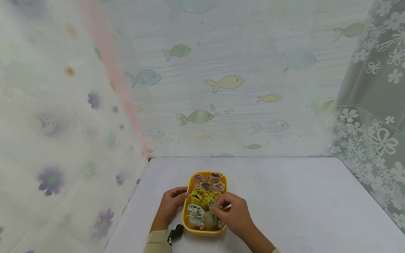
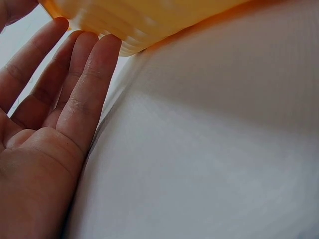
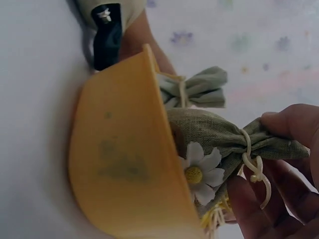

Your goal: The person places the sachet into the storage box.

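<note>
A yellow plastic basket [image 1: 205,233] holds several small drawstring pouches. My right hand [image 1: 235,213] pinches the gathered neck of a grey-green pouch [image 3: 209,127] at the near right end. This pouch's lower part sits inside the basket; a cream cord rings its neck, and a white daisy [image 3: 199,172] shows at its side. Beside it stands a pale blue pouch [image 1: 196,215]. Yellow-green pouches [image 1: 200,198] fill the middle, and pinkish-brown pouches [image 1: 216,183] the far end. At the basket's left side is my left hand [image 1: 171,204], fingers [image 2: 79,99] extended, fingertips right at the wall.
The basket stands on a white-covered table [image 1: 284,203]. Behind the table hangs a fish-print curtain [image 1: 227,105], with a flowered curtain [image 1: 63,140] on the left and lace [image 1: 370,147] on the right. A dark strap [image 1: 176,233] shows at the left cuff.
</note>
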